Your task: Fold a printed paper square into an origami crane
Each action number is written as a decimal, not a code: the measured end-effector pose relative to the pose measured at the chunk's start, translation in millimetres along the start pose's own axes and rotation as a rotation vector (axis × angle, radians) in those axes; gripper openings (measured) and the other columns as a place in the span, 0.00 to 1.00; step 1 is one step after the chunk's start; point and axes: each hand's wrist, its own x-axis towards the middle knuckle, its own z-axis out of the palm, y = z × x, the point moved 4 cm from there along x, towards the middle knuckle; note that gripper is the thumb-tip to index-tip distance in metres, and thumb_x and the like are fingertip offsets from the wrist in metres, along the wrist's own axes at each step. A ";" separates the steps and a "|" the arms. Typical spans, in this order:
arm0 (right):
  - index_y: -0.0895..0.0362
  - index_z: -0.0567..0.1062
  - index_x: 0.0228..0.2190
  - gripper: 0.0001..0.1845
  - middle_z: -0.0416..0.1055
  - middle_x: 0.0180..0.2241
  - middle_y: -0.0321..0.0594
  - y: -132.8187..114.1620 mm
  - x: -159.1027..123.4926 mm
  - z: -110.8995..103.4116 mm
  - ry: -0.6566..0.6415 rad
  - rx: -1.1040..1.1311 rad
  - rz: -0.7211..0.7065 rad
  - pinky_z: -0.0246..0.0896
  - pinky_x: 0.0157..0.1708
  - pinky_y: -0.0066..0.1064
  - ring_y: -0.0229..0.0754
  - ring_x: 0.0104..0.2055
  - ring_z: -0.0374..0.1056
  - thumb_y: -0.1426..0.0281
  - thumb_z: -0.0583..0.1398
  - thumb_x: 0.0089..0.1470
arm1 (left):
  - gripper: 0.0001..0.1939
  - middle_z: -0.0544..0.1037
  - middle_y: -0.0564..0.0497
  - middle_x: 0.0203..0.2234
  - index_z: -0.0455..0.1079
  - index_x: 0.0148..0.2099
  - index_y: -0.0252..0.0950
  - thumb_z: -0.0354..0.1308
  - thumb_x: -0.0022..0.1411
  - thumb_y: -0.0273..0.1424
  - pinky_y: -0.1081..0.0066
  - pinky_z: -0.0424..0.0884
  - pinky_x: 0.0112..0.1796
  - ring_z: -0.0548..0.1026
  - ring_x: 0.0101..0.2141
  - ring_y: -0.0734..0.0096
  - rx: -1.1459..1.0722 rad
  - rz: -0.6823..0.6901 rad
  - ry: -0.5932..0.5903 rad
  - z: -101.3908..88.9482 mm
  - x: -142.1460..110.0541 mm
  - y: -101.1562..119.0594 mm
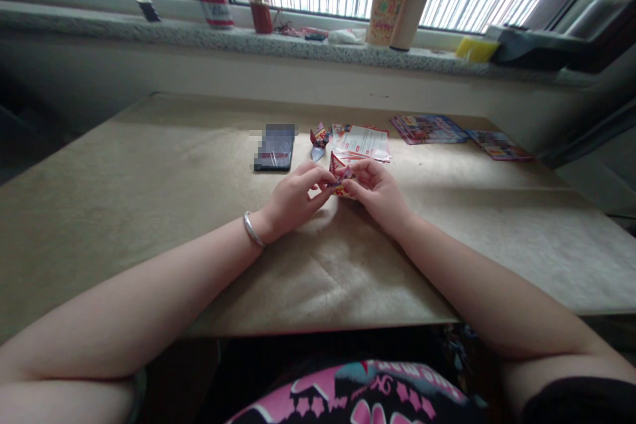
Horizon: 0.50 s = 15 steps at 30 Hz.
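My left hand [295,199] and my right hand [377,195] meet in the middle of the board, with their fingertips pinching a small folded piece of red-and-white printed paper [342,175] from both sides. Part of that paper is hidden behind my fingers. A silver bangle [253,228] circles my left wrist. Just beyond my hands lie another folded paper piece [319,137] and a loose stack of printed flyers [360,142]. A smartphone [275,147] lies face up beyond my left hand, not touching it.
The light brown board [124,225] holds two glossy printed leaflets [428,129] at the far right. Behind it, a granite windowsill [238,40] carries a red can [213,0], a patterned cup [386,10] and small items. A barred window stands beyond.
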 end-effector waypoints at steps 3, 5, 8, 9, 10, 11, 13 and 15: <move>0.52 0.72 0.33 0.10 0.75 0.40 0.38 -9.2 -1.6 -5.2 0.046 -0.207 -0.113 0.64 0.52 0.41 0.44 0.46 0.70 0.60 0.64 0.51 | 0.04 0.71 0.49 0.35 0.73 0.38 0.38 0.58 0.63 0.31 0.67 0.72 0.42 0.71 0.39 0.70 0.105 0.067 0.041 -3.2 0.5 0.8; 0.51 0.74 0.31 0.06 0.75 0.37 0.38 -16.5 -2.5 -7.9 0.069 -0.375 -0.217 0.63 0.50 0.41 0.44 0.43 0.69 0.63 0.64 0.52 | 0.04 0.71 0.48 0.39 0.74 0.39 0.39 0.58 0.62 0.31 0.62 0.69 0.48 0.70 0.43 0.66 0.187 0.073 0.082 -6.4 0.4 1.2; 0.50 0.76 0.30 0.02 0.74 0.32 0.37 -21.7 -2.6 -10.5 0.073 -0.531 -0.305 0.63 0.47 0.41 0.44 0.39 0.67 0.66 0.64 0.52 | 0.06 0.71 0.48 0.47 0.74 0.41 0.42 0.60 0.60 0.32 0.52 0.61 0.57 0.65 0.53 0.59 0.300 0.057 0.143 -11.3 -0.2 2.3; 0.50 0.76 0.30 0.01 0.74 0.32 0.37 -21.9 -2.2 -10.8 0.063 -0.559 -0.323 0.62 0.47 0.42 0.44 0.40 0.67 0.68 0.64 0.51 | 0.07 0.71 0.48 0.49 0.74 0.41 0.43 0.61 0.59 0.32 0.50 0.57 0.59 0.62 0.56 0.57 0.324 0.057 0.150 -12.3 -0.4 2.4; 0.50 0.76 0.29 0.02 0.74 0.32 0.37 -21.5 -1.8 -10.9 0.048 -0.578 -0.338 0.62 0.48 0.42 0.45 0.41 0.67 0.69 0.64 0.51 | 0.07 0.71 0.49 0.50 0.74 0.41 0.44 0.62 0.59 0.32 0.49 0.54 0.60 0.60 0.59 0.55 0.337 0.059 0.148 -12.6 -0.6 2.1; 0.50 0.75 0.29 0.03 0.75 0.32 0.37 -20.6 -1.2 -10.8 0.029 -0.587 -0.351 0.61 0.49 0.42 0.45 0.42 0.68 0.71 0.63 0.51 | 0.07 0.72 0.50 0.50 0.74 0.41 0.44 0.63 0.58 0.32 0.47 0.51 0.62 0.57 0.60 0.54 0.344 0.065 0.137 -12.5 -0.8 1.5; 0.51 0.74 0.29 0.05 0.75 0.33 0.37 -17.6 0.0 -10.2 -0.025 -0.584 -0.359 0.60 0.52 0.43 0.45 0.45 0.68 0.74 0.62 0.51 | 0.06 0.74 0.52 0.48 0.75 0.40 0.46 0.63 0.58 0.32 0.45 0.46 0.63 0.57 0.61 0.54 0.357 0.093 0.089 -10.7 -1.3 -0.1; 0.52 0.72 0.28 0.06 0.76 0.35 0.37 -13.5 1.2 -9.5 -0.082 -0.580 -0.348 0.60 0.53 0.44 0.45 0.47 0.68 0.75 0.61 0.51 | 0.04 0.77 0.53 0.44 0.75 0.38 0.46 0.61 0.59 0.32 0.43 0.43 0.63 0.61 0.59 0.55 0.401 0.140 0.025 -7.7 -2.0 -0.9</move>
